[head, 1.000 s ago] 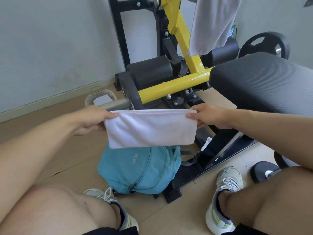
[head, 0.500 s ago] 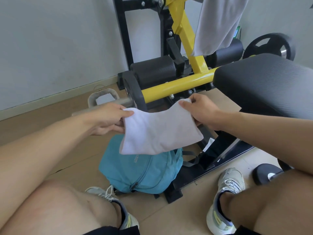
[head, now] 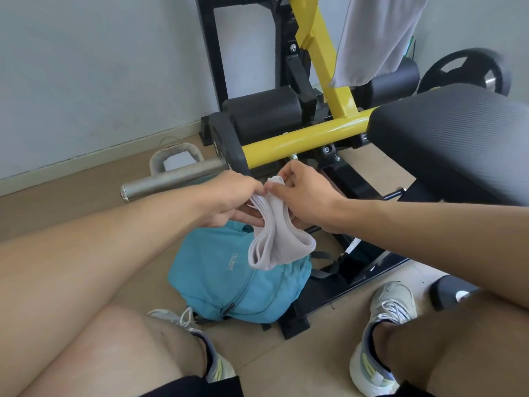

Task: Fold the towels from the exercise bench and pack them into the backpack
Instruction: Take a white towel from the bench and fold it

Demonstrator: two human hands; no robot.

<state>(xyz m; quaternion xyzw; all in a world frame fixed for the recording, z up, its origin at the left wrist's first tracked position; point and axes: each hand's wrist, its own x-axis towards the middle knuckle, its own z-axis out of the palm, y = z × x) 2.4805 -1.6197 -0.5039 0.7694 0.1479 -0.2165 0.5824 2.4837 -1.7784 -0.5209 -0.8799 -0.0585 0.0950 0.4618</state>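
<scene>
- The left hand (head: 229, 200) and the right hand (head: 307, 197) meet in front of the seated person, fingertips nearly touching, both pinching the top edges of a white towel (head: 276, 242).
- Both hands are closed on it: the left takes the near layers, the right thumb and fingers clamp the far corner, which pokes up between them.
- The towel hangs doubled over in the air, its stacked layers drooping in a loop, and the lower fold dangles just above the backpack (head: 229, 276).
- That teal backpack sits on the floor between the person's shoes, leaning against the black base of the bench frame; its zip runs down the front, and I cannot tell whether the top is open.
- Beyond the hands, a yellow bar (head: 303, 141) runs across, ending in a bare steel sleeve (head: 171, 179) that points left.
- The black padded table (head: 458, 138) fills the right side, well above the backpack.
- A second towel (head: 375, 38), greyish-white, hangs from high on the yellow upright, draped in front of a black roller pad (head: 398, 78).
- A weight plate (head: 469, 73) stands behind the table by the wall.
- Bare knees and pale trainers frame the bottom of the scene.
</scene>
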